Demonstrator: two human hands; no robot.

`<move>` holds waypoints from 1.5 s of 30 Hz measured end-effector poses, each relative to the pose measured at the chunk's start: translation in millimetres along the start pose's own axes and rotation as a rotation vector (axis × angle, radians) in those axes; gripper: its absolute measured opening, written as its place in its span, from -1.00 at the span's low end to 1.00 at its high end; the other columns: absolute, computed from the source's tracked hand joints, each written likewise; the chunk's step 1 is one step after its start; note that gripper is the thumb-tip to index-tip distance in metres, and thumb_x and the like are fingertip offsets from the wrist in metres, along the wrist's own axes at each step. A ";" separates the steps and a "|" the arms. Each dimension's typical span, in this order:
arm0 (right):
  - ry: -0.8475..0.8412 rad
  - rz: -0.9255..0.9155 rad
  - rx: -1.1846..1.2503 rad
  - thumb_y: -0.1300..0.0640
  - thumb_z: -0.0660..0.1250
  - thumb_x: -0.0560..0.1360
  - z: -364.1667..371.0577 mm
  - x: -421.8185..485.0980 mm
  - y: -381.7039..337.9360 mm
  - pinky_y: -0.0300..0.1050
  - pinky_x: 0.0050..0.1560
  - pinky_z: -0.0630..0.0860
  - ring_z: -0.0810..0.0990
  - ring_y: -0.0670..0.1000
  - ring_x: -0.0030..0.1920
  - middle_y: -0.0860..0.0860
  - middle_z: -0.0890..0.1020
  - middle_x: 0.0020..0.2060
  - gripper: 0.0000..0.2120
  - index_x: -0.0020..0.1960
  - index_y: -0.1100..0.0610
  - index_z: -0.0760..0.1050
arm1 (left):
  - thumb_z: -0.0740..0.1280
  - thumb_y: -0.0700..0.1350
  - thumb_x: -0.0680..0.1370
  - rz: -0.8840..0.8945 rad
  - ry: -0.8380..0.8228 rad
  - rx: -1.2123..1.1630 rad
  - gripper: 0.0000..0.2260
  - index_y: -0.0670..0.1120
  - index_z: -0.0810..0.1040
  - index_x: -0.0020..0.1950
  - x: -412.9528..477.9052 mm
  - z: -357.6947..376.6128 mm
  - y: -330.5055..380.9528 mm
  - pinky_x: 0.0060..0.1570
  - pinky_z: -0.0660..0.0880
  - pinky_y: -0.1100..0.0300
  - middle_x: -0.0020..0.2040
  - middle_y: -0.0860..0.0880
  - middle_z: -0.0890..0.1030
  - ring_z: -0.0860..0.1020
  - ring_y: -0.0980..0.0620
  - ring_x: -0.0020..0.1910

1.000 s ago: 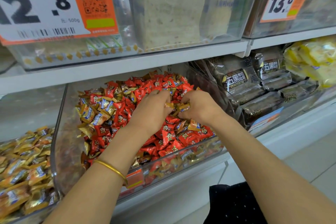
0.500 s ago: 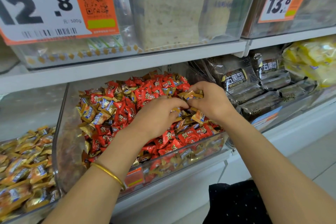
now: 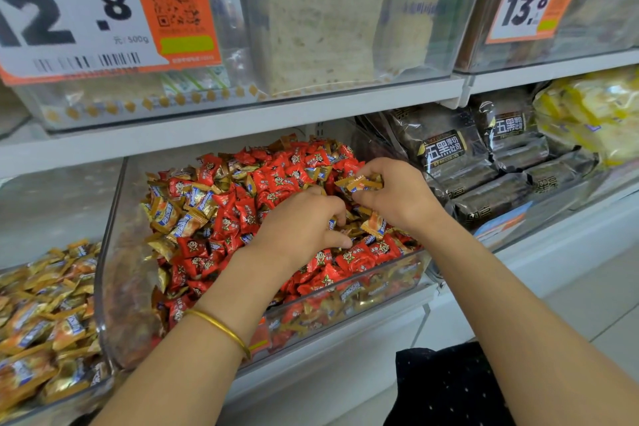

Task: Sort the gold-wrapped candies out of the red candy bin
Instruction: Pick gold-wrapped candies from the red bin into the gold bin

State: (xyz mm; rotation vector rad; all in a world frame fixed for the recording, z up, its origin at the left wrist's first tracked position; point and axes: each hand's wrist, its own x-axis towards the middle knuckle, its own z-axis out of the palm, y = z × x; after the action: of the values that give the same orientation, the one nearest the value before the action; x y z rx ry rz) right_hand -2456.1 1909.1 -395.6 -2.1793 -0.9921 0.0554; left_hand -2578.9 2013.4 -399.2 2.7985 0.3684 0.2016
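A clear plastic bin [image 3: 114, 252] on the lower shelf holds a heap of red-wrapped candies [image 3: 276, 180] with gold-wrapped candies [image 3: 179, 214] mixed in, mostly along its left side. My right hand [image 3: 397, 197] pinches a gold-wrapped candy [image 3: 359, 183] between thumb and fingers above the heap's right part. My left hand [image 3: 304, 225] lies just left of it, fingers curled down into gold candies in the pile. A gold bangle [image 3: 221, 328] sits on my left wrist.
A second bin of gold-wrapped candies [image 3: 38, 322] stands to the left. Dark packaged bread [image 3: 446, 156] and yellow packs [image 3: 594, 114] fill the bins to the right. The upper shelf carries clear bins with orange price tags [image 3: 103, 10]. The floor [image 3: 587, 304] shows at lower right.
My right hand has lifted up and to the right with a gold candy pinched in it. My left hand has shifted slightly right and stays in the pile.
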 end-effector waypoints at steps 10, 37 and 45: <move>-0.004 0.006 0.010 0.16 0.39 0.48 1.3 0.2 0.5 -0.25 -0.11 0.37 0.47 -0.08 -0.08 0.05 0.56 0.12 -0.69 0.20 0.15 0.48 | 0.38 -0.06 0.48 0.032 0.081 0.042 -0.83 0.01 0.56 0.07 0.1 1.5 -1.3 -0.14 0.40 0.18 -0.04 0.03 0.39 0.40 0.05 -0.13; -0.557 0.339 1.080 0.24 0.38 0.40 9.7 -19.2 -71.4 -0.39 -0.70 0.16 0.38 -0.12 -0.53 0.03 0.52 -0.24 -0.74 0.08 0.12 0.53 | 0.39 -0.06 0.48 -0.282 0.356 -0.701 -0.98 0.05 0.57 -0.14 -88.1 -74.4 -42.1 -0.38 0.35 0.40 -0.30 0.11 0.50 0.45 0.22 -0.50; -0.753 -0.010 0.894 0.27 0.37 0.46 71.1 -57.7 -179.9 -0.34 -0.65 0.25 0.41 -0.12 -0.59 0.00 0.54 -0.44 -0.90 -0.06 0.11 0.55 | 0.46 -0.04 0.33 -0.518 0.281 -0.878 -0.91 0.01 0.61 -0.21 -211.8 -109.6 -111.3 -0.47 0.17 0.25 -0.38 -0.08 0.35 0.27 0.10 -0.49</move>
State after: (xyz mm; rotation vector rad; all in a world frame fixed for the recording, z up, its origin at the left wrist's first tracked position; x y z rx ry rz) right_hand -2633.8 1991.7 -347.7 -1.2995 -1.0680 1.1489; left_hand -2826.5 2089.1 -352.4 1.7503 0.8164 0.4923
